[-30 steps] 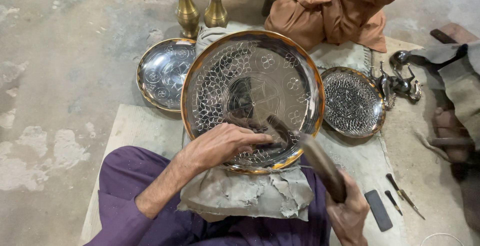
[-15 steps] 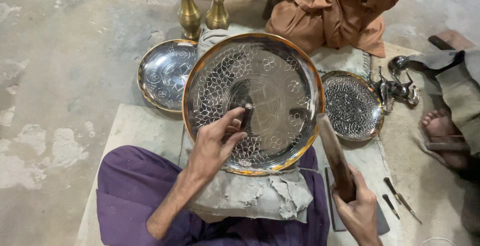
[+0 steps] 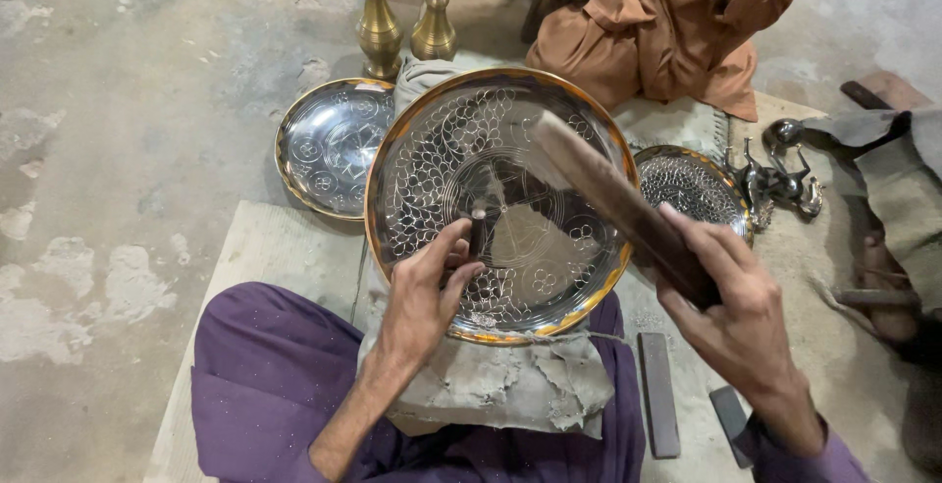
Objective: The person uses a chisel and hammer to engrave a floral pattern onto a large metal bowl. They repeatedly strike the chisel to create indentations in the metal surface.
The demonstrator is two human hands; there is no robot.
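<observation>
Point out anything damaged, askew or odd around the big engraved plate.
The grey pad under the large plate is cracked and torn along its front edge. The plate leans tilted on it, rather than flat. Nothing else stands out.

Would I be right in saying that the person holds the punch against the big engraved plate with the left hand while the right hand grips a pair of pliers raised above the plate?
Not quite: the right hand grips a dark wooden mallet, not pliers, raised above the big engraved plate. The rest holds: the left hand sets the punch against the plate, as the head view shows.
</observation>
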